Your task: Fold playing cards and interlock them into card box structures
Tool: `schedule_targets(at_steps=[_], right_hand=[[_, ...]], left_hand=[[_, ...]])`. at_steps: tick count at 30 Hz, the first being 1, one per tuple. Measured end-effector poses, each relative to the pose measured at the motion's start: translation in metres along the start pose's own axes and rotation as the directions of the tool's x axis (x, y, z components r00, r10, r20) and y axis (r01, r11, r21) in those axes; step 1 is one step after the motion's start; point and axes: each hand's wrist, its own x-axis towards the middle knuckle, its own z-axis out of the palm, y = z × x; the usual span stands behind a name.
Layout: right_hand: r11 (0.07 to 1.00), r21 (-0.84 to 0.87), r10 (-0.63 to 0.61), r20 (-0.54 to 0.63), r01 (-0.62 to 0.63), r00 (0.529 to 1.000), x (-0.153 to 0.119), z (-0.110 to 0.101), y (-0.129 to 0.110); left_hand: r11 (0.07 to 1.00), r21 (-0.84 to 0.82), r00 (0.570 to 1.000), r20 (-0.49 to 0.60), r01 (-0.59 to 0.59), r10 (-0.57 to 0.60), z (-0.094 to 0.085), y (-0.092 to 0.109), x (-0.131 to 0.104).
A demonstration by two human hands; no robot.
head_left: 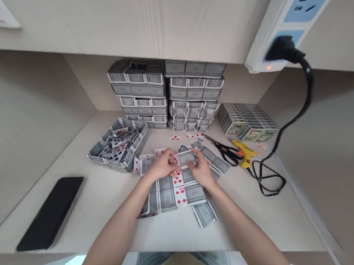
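Observation:
Playing cards, mostly face down with grey patterned backs, lie joined edge to edge as a panel (167, 193) on the desk. My left hand (163, 165) has its fingers bent together on a red diamond card (178, 178) in the middle of the panel. Just to the right, my right hand (201, 172) holds a face-down playing card (186, 158) at its edge with thumb and forefinger. The fingers cover part of both cards. A loose face-down card (205, 214) rests below my right hand, and more cards (218, 162) spread out beyond it.
A card-built tray (127, 163) of loose cards stands at left, near a black phone (50, 213). Stacked card boxes (142, 91) fill the back. Black scissors (228, 154), a yellow glue gun (246, 151) with its cord, and card packs (250, 123) lie right. A power strip (298, 16) hangs above.

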Motion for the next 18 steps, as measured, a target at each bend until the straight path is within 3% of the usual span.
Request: schedule_targets(at_steps=[18], right_hand=[[1.000,0.013,0.022,0.002,-0.022,1.000,-0.0002,0.0014,0.0005]], left_hand=[[1.000,-0.027,1.000,-0.002,0.000,0.000,0.0005,0.0014,-0.0023]])
